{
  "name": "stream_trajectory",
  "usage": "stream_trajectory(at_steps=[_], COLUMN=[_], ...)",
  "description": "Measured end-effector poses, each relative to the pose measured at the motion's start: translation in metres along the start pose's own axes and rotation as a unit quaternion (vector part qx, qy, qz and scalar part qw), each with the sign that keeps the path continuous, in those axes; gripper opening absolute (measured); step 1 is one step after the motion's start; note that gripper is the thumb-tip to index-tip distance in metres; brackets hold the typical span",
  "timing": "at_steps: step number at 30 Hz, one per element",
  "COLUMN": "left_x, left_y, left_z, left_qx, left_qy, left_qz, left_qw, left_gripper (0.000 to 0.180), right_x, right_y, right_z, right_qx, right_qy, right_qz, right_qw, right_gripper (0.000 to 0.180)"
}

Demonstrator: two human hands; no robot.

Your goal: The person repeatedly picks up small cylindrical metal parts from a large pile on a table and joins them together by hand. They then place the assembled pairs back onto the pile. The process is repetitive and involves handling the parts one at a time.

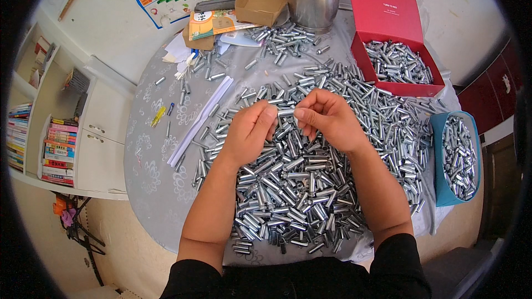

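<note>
Above the middle of a big heap of shiny metal sleeves (pixel 302 188), my two hands meet over one short silver metal sleeve (pixel 285 113). My left hand (pixel 252 130) pinches its left end between thumb and fingers. At the other end, the thumb and curled fingers of my right hand (pixel 328 119) close on it. The held sleeve lies roughly level between the fingertips. Whether a bolt sits inside it cannot be made out. Longer thin metal pieces, like bolts, mix with the sleeves toward the right of the heap.
A red box (pixel 399 87) with raised lid and a teal bin (pixel 440 160), both full of metal pieces, stand at right. At the back are a steel pot (pixel 313 0) and cardboard box (pixel 260 1). A white strip (pixel 200 122) and yellow item (pixel 158 116) lie left on the round table (pixel 152 188).
</note>
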State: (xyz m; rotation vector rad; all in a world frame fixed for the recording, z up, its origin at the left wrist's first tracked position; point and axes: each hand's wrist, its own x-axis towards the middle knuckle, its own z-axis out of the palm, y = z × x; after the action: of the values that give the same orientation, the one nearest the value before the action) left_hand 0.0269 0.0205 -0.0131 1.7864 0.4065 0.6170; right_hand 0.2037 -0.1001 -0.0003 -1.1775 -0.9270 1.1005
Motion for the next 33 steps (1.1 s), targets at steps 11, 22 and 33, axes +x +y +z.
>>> stream_trajectory(at_steps=[11, 22, 33], left_x=[-0.001, -0.002, 0.000], left_y=[-0.003, 0.009, 0.011], left_z=[-0.002, 0.007, 0.010], left_qx=[-0.021, -0.003, -0.007], left_qy=[0.009, 0.021, 0.038], left_qz=[-0.033, -0.015, -0.006], left_qw=[0.999, 1.000, 0.999], left_gripper=[0.024, 0.031, 0.027], right_x=[0.000, 0.001, 0.002], right_y=[0.001, 0.004, 0.005], right_z=[0.001, -0.002, -0.003], right_qx=[0.018, 0.029, 0.017], right_qy=[0.010, 0.018, 0.023], right_qz=[-0.013, -0.012, -0.008], right_qw=[1.000, 0.999, 1.000], right_gripper=[0.012, 0.011, 0.015])
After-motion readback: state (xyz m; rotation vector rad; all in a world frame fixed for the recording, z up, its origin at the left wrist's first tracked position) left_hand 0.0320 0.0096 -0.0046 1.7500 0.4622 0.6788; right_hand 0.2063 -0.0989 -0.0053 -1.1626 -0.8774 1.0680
